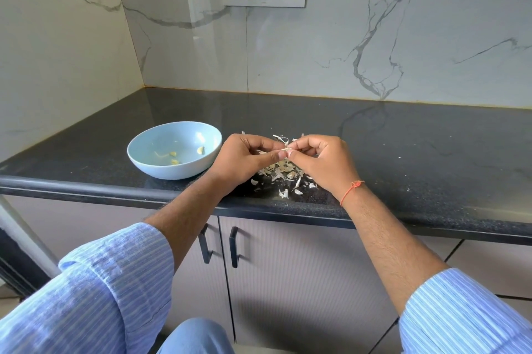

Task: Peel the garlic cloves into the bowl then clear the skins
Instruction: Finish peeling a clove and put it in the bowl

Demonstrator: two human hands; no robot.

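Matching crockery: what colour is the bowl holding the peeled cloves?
Light blue bowl, seen in the head view.

Black counter (pixel 403 152) bears bowl (pixel 149 165) and garlic skins (pixel 283 172).

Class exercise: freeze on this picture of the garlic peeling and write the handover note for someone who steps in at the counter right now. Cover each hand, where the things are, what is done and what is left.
Left hand and right hand: both pinch one garlic clove between their fingertips, above the skin pile, mid-peel.
Bowl: light blue, on the black counter left of the hands, with a few peeled cloves inside.
Skins: loose heap on the counter under and in front of the hands.
Done: several cloves peeled into the bowl.
Left: finish this clove, drop it in the bowl, peel any still hidden in the heap, then clear the skins.
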